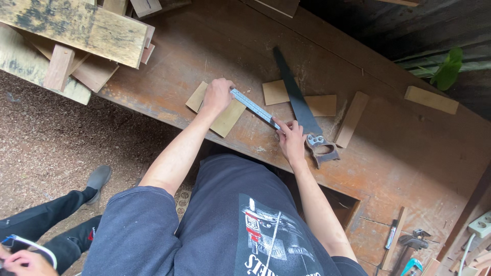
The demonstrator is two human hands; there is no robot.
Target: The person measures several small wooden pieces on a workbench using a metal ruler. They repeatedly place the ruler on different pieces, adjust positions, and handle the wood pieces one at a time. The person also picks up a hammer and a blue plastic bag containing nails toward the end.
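Worn brown workbench [409, 153], gravel floor [46, 138]

Single view, head-mounted cam, no second view to compare. Looks steeply down over wearer's chest and arms onto a brown workbench [215, 46], frame rotated so bench edge runs diagonally, upper left to lower right. Close range: left hand [217, 95] and right hand [291, 139] sit near frame centre. Ground [46, 143] visible at left, another person's legs [51, 220] at lower-left corner. Wall and plant [449, 69] at upper right.
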